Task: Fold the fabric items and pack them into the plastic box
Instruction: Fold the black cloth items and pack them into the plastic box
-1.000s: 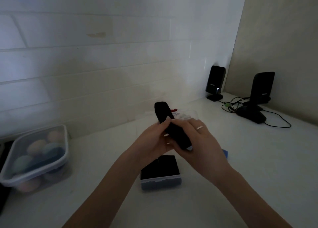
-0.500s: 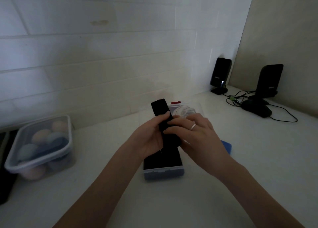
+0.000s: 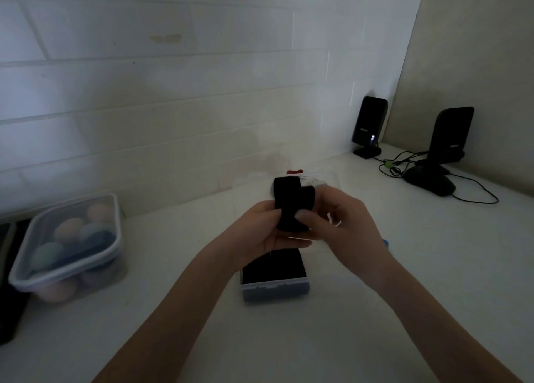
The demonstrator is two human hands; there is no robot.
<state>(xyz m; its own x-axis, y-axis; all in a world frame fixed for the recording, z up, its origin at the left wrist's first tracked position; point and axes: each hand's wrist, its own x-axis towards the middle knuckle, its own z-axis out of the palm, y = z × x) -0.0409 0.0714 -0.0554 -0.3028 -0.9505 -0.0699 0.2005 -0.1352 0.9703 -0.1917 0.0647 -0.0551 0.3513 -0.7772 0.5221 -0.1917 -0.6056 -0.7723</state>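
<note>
Fingertips pinch black fabric.

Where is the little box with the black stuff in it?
The small plastic box sits on the white counter, centre of the head view, just below both hands holding black fabric.

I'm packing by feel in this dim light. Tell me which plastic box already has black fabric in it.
The small box directly below both hands, nearest you. Black fabric fills it, while the larger lidded container at far left holds pastel, egg-shaped items.
</note>
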